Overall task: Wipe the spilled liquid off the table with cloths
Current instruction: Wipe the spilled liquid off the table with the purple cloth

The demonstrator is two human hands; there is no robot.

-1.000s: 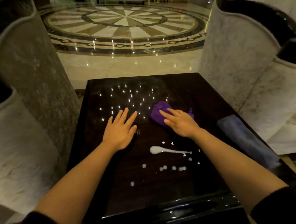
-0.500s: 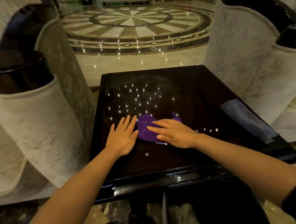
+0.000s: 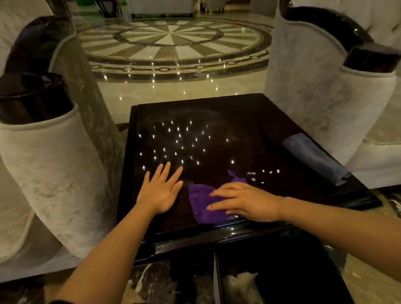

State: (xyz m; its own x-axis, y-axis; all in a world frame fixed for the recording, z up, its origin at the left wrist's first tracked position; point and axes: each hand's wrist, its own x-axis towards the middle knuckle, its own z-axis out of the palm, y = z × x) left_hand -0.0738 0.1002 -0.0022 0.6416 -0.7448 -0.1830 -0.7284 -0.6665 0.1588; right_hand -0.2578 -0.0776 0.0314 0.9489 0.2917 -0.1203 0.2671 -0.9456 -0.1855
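Head view: dark glossy table [image 3: 216,118] w/ ceiling lights mirrored in its top. R hand [image 3: 247,202] lies flat, fingers spread, pressing down on a crumpled purple cloth [image 3: 201,204] near the front edge of the table; palm-down press, not a pinch or closed grasp. L hand [image 3: 160,189] rests open & flat on bare tabletop just left of the cloth, fingers extended, holding nothing. A few small white drops of spilled liquid [image 3: 264,172] sit just beyond the R hand, toward the right side, apart from the cloth's main bulk. A second, grey-blue cloth [image 3: 312,156] lies folded along the table's right edge, well apart from both hands. Pale upholstered armchairs [image 3: 55,172] flank the table.
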